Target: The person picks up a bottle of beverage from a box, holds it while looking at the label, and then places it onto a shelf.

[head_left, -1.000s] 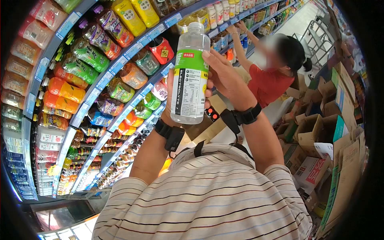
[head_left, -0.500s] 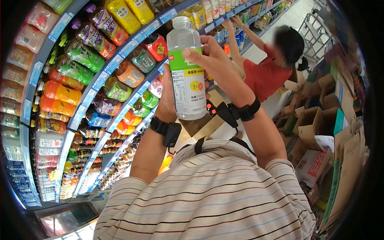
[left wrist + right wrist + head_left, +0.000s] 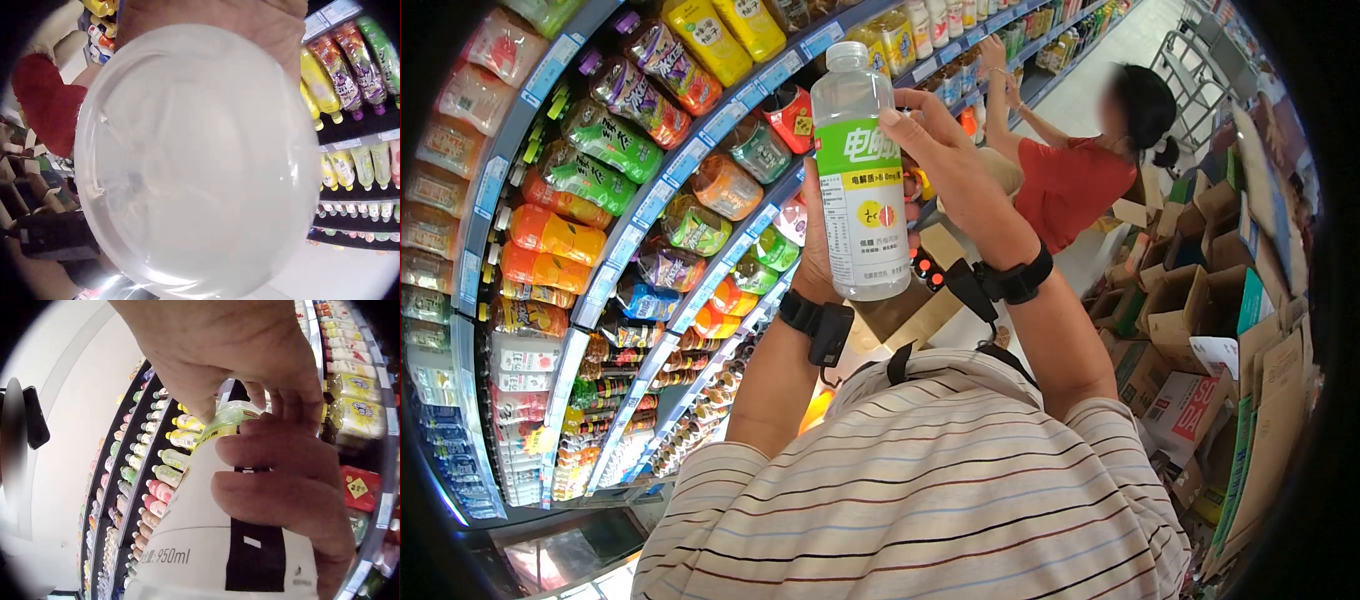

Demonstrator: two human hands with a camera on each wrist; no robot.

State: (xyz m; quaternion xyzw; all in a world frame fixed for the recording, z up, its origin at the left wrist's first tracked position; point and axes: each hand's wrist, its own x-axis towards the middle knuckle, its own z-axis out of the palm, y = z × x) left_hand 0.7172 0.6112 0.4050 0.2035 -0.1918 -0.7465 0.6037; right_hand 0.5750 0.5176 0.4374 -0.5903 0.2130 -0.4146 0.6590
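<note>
A large clear bottle [image 3: 863,235] with a green, yellow and white electrolyte drink label stands upright before the chest in the head view, its pale cap at the top. My left hand [image 3: 815,262] grips it from the left and behind; in the right wrist view its fingers [image 3: 275,497] curl round the label, which reads 950ml. With its thumb on the front of the green band, my right hand [image 3: 955,170] holds the upper right side, other fingers behind. The round bottle base [image 3: 194,169] fills the left wrist view, hiding most of the left hand.
Shelves of drink bottles [image 3: 615,140] curve along the left, with blue price strips [image 3: 735,115]. A person in a red shirt [image 3: 1065,190] reaches to the shelf at the right. Opened cardboard boxes [image 3: 1175,305] are heaped on the right, and a metal trolley [image 3: 1185,90] stands beyond.
The bottle has turned about its upright axis, so the label's fruit picture and large characters now face me instead of the nutrition panel. It has also shifted slightly left, both hands with it.
</note>
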